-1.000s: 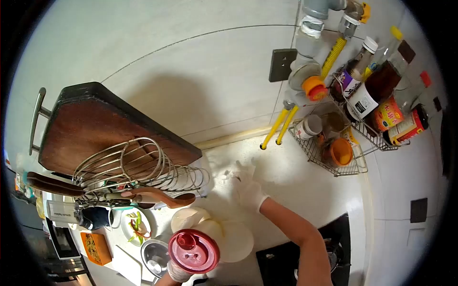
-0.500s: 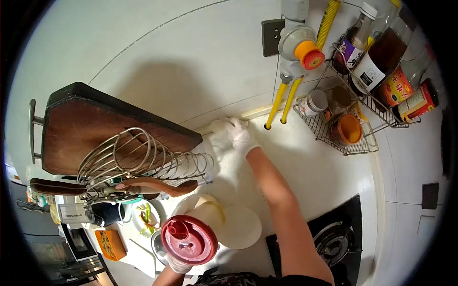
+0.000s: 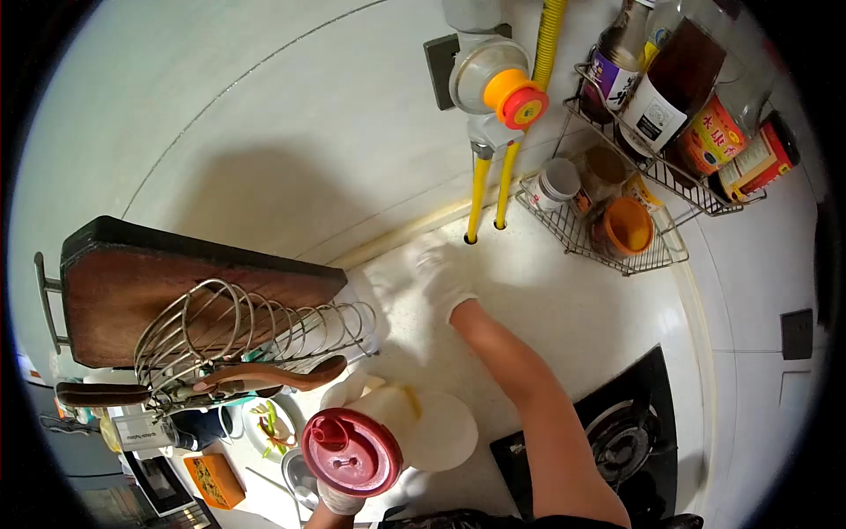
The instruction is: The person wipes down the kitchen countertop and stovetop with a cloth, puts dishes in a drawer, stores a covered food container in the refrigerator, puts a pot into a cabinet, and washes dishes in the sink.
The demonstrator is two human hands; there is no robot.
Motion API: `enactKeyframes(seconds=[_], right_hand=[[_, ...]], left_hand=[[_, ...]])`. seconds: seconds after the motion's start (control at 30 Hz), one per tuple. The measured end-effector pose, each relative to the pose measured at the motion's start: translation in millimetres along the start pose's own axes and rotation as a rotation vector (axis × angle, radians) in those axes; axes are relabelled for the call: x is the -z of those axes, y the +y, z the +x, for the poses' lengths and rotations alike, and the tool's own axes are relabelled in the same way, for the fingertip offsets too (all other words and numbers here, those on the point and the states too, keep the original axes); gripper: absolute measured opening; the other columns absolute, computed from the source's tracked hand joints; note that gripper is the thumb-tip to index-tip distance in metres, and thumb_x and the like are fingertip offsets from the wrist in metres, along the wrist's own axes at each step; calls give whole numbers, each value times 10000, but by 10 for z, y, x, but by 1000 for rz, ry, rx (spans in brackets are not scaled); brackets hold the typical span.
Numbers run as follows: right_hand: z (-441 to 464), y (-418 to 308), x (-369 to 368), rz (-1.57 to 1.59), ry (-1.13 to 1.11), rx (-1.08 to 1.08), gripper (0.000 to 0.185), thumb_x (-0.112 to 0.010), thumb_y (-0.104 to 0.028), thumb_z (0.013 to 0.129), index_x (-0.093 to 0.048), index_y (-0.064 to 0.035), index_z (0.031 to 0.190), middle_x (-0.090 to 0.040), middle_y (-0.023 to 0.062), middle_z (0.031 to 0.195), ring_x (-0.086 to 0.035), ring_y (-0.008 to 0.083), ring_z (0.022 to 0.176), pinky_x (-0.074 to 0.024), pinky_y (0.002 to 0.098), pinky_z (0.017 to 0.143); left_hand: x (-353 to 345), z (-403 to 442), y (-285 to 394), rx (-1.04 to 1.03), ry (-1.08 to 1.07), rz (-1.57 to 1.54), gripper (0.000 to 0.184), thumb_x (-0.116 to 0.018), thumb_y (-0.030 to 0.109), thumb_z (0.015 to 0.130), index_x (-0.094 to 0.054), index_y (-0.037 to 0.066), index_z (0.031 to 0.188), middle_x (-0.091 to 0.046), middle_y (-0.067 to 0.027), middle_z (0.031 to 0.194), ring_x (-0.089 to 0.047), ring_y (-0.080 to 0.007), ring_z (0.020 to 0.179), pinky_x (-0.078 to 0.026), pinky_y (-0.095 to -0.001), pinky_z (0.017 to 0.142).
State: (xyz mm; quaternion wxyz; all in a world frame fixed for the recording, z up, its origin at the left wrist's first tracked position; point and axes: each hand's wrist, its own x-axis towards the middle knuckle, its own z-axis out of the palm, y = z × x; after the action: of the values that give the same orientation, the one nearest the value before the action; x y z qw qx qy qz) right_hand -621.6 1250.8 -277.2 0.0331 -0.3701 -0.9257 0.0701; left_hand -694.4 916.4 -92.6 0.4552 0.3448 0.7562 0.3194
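My left hand (image 3: 340,501), in a white glove, is closed on a pale plastic jug (image 3: 388,407) with a dark red lid (image 3: 352,451). The jug is tilted above the counter, and its lid hides most of that hand. A white round shape (image 3: 445,432) shows beside the jug. Farther back, my gloved right hand (image 3: 448,289) is down on the white countertop near the wall. Its fingers are closed on a bunched white cloth (image 3: 428,250), which blends with the glove and is slightly blurred.
A dark cutting board (image 3: 194,300) and a wire utensil rack (image 3: 220,326) stand left. Yellow pipes (image 3: 478,198) enter the counter at the back. A corner shelf (image 3: 608,234) holds jars and bottles. A gas stove (image 3: 617,432) lies right; a plate of cut vegetables (image 3: 249,434) lies left.
The view has shifted, so the background sits differently. My right hand with the cloth has moved across the counter toward the yellow pipes. My left hand still holds the jug.
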Motion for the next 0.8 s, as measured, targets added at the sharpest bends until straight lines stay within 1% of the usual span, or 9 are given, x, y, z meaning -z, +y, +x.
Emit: enactKeyframes(seconds=[0.1, 0.2, 0.23, 0.4, 0.5, 0.53, 0.63, 0.73, 0.8], right_hand=[[142, 36, -32, -72, 48, -286, 463, -431, -270, 851, -478, 1, 1223, -481, 135, 1273, -441, 280, 1185, -350, 386, 977], [543, -4, 74, 92, -61, -593, 491, -451, -341, 846, -494, -11, 1207, -519, 154, 1222, -447, 310, 1176, -368, 385, 958], [645, -43, 62, 142, -87, -682, 503, -466, -375, 837, -505, -23, 1195, -541, 167, 1193, -461, 313, 1163, -379, 373, 946], [74, -97, 57, 116, 99, -367, 497, -390, -377, 889, -474, -28, 1232, -430, 208, 1300, -335, 355, 1259, -233, 462, 1032], [-930, -465, 469, -216, -23, 15, 451, -374, -291, 901, -424, -26, 1263, -360, 213, 1350, -301, 339, 1280, -200, 448, 1054], [-1230, -427, 468, -16, 53, 126, 466, -372, -304, 900, -410, -24, 1271, -357, 200, 1356, -304, 327, 1280, -204, 446, 1054], [-1536, -38, 140, 349, -77, 64, 505, -387, -334, 890, -390, -22, 1287, -341, 164, 1379, -311, 290, 1283, -206, 423, 1059], [-1064, 291, 864, 266, -559, -233, 548, -406, -360, 877, -350, -51, 1327, -303, 97, 1419, -305, 238, 1295, -205, 373, 1068], [-775, 634, 343, -89, 214, -243, 552, -402, -355, 881, -331, -58, 1341, -302, 90, 1420, -309, 226, 1292, -211, 348, 1068]], left_hand=[[-12, 121, -275, -36, -70, 120, 774, -667, 526, 705, -345, 179, 1317, -462, -43, 1265, -425, -253, 1162, -351, -382, 994], [-2, 220, -217, -412, -85, 358, 480, -522, 169, 878, -307, 113, 1303, -423, -68, 1277, -432, -188, 1155, -394, -346, 966], [11, 198, -209, -349, -102, 276, 483, -523, 164, 877, -305, 111, 1305, -425, -69, 1275, -435, -189, 1153, -396, -346, 966], [-32, 239, -106, -130, -108, -369, 563, -579, 293, 847, -323, 97, 1309, -443, -56, 1272, -459, -203, 1131, -387, -348, 974], [-156, 529, -185, -267, -39, -83, 640, -671, 239, 797, -323, 92, 1314, -479, -55, 1238, -474, -196, 1120, -405, -314, 957], [-199, 635, -181, -333, 26, 5, 629, -678, 218, 791, -334, 87, 1301, -492, -58, 1217, -485, -189, 1100, -423, -310, 933], [-406, 864, 659, -255, 104, -351, 713, -775, 118, 672, -361, 55, 1249, -517, -58, 1160, -526, -159, 1030, -491, -291, 828], [-541, 1339, 774, 55, -165, -1232, 825, -830, 175, 590, -357, 67, 1257, -512, -53, 1176, -520, -169, 1054, -465, -315, 885], [-598, 1702, 643, 62, -240, -1371, 623, -670, 301, 716, -390, 90, 1232, -497, -74, 1208, -495, -238, 1085, -445, -415, 872]])
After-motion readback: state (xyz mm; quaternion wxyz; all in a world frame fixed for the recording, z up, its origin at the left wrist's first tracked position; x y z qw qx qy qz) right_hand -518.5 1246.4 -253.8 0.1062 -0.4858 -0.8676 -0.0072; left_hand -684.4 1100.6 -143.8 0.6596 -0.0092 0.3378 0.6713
